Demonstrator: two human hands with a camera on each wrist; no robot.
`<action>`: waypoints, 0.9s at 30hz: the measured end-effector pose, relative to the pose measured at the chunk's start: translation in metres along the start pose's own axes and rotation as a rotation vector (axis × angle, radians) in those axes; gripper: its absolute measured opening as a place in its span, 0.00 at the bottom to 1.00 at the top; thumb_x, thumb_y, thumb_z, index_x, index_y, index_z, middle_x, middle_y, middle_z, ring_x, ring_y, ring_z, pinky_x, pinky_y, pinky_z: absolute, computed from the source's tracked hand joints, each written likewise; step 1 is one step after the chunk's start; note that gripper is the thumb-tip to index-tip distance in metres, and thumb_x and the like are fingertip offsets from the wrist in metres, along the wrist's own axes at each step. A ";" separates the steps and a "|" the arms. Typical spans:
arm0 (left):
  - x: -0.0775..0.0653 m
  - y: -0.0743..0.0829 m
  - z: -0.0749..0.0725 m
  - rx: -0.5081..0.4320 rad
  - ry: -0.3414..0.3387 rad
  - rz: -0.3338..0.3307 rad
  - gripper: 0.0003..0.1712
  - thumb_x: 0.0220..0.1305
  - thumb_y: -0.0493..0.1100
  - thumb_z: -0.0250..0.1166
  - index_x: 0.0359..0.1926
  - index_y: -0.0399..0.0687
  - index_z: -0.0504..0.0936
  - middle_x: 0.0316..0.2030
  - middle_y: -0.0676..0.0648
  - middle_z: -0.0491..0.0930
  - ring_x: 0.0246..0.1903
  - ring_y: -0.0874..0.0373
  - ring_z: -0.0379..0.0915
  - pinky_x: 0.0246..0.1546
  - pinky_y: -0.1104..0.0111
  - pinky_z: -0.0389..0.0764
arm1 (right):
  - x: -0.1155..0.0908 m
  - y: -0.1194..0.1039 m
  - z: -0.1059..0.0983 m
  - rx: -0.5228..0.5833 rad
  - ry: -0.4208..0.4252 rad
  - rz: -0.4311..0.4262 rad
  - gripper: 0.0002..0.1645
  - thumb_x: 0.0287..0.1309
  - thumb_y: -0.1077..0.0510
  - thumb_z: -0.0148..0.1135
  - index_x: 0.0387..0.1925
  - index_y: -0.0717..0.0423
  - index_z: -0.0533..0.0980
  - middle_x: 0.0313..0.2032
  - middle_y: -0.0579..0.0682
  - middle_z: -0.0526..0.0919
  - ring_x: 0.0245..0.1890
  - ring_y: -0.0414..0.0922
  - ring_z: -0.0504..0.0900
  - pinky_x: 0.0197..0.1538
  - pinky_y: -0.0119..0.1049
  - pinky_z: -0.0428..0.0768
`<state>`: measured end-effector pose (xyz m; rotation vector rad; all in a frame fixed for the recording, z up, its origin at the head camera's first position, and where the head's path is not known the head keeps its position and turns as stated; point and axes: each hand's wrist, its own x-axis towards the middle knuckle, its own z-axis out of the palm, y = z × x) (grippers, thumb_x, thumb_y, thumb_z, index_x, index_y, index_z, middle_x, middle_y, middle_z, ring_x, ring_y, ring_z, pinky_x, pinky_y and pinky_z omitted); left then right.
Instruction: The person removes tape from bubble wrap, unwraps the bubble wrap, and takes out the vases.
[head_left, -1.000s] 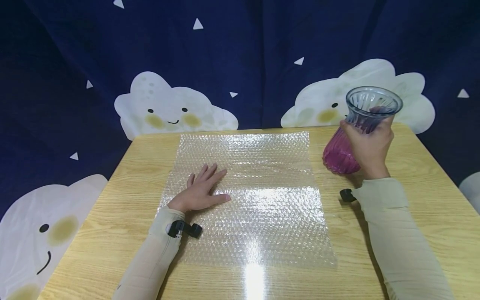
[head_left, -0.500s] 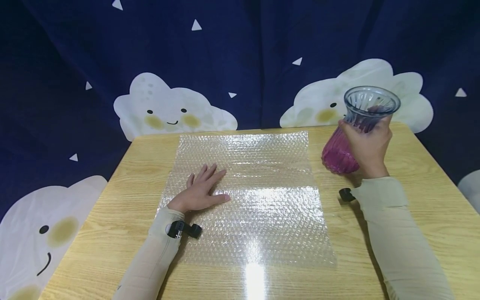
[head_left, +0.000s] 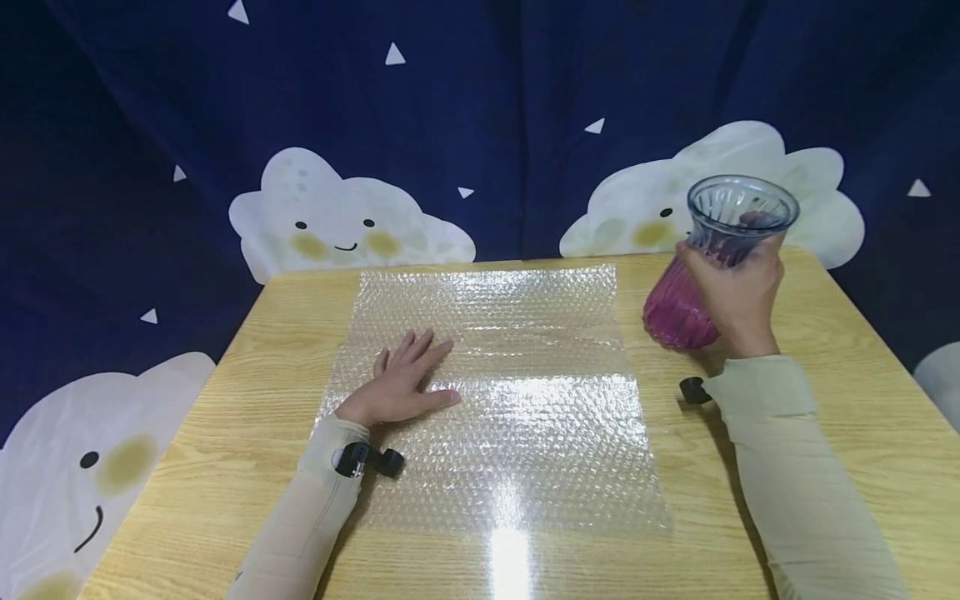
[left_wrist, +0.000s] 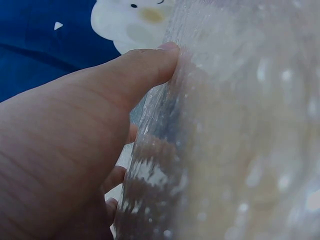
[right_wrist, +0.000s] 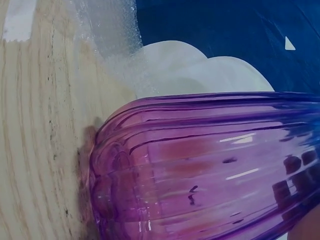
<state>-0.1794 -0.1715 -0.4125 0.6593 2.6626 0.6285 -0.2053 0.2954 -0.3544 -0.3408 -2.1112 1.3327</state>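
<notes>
A ribbed glass vase [head_left: 678, 304], pink-purple at the bottom and clear blue-grey at its wide rim, stands at the right of the table. My right hand [head_left: 738, 292] grips it round the narrow neck. In the right wrist view the purple body of the vase [right_wrist: 200, 165] fills the lower right, its base at the wood. A sheet of bubble wrap [head_left: 525, 450] lies spread over the middle of the table. Flat on its left part rests my left hand [head_left: 401, 383], fingers spread. From the left wrist, the thumb of the left hand [left_wrist: 145, 75] lies against the bubble wrap [left_wrist: 240, 130].
The light wooden table [head_left: 240, 417] reaches back to a dark blue curtain [head_left: 517, 108] printed with white clouds and triangles. A bright light reflection falls on the table's near middle. A small black camera sits on each wrist.
</notes>
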 end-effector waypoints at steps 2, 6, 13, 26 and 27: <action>0.000 0.000 0.000 0.000 0.000 -0.001 0.53 0.67 0.71 0.61 0.84 0.67 0.47 0.85 0.46 0.34 0.84 0.40 0.21 0.77 0.31 0.24 | -0.001 -0.001 -0.001 0.025 -0.002 -0.005 0.58 0.52 0.49 0.76 0.76 0.28 0.51 0.73 0.46 0.73 0.70 0.39 0.72 0.79 0.35 0.66; -0.001 0.000 0.001 -0.001 0.002 0.001 0.53 0.67 0.71 0.61 0.84 0.67 0.47 0.85 0.46 0.34 0.84 0.40 0.21 0.78 0.31 0.24 | -0.003 -0.010 -0.004 0.076 0.004 0.007 0.59 0.52 0.51 0.76 0.76 0.28 0.49 0.74 0.44 0.69 0.72 0.38 0.69 0.80 0.35 0.64; 0.000 0.000 -0.001 -0.009 -0.002 0.002 0.52 0.67 0.71 0.61 0.84 0.67 0.48 0.85 0.46 0.34 0.84 0.40 0.20 0.77 0.30 0.24 | -0.001 -0.024 -0.009 0.120 0.026 -0.004 0.57 0.51 0.53 0.76 0.75 0.35 0.52 0.75 0.44 0.65 0.75 0.38 0.64 0.80 0.32 0.63; 0.001 0.000 -0.003 -0.009 -0.005 -0.003 0.52 0.67 0.72 0.61 0.83 0.68 0.47 0.85 0.47 0.33 0.84 0.41 0.19 0.77 0.30 0.24 | -0.009 -0.044 -0.017 0.125 0.080 -0.037 0.61 0.52 0.50 0.77 0.78 0.36 0.48 0.76 0.37 0.56 0.77 0.36 0.56 0.83 0.31 0.56; 0.001 0.000 -0.003 -0.008 -0.006 -0.003 0.52 0.67 0.72 0.60 0.83 0.68 0.47 0.85 0.47 0.33 0.84 0.41 0.19 0.77 0.30 0.24 | -0.009 -0.046 -0.017 0.122 0.095 -0.049 0.61 0.51 0.49 0.78 0.77 0.36 0.49 0.75 0.36 0.56 0.76 0.35 0.56 0.83 0.32 0.56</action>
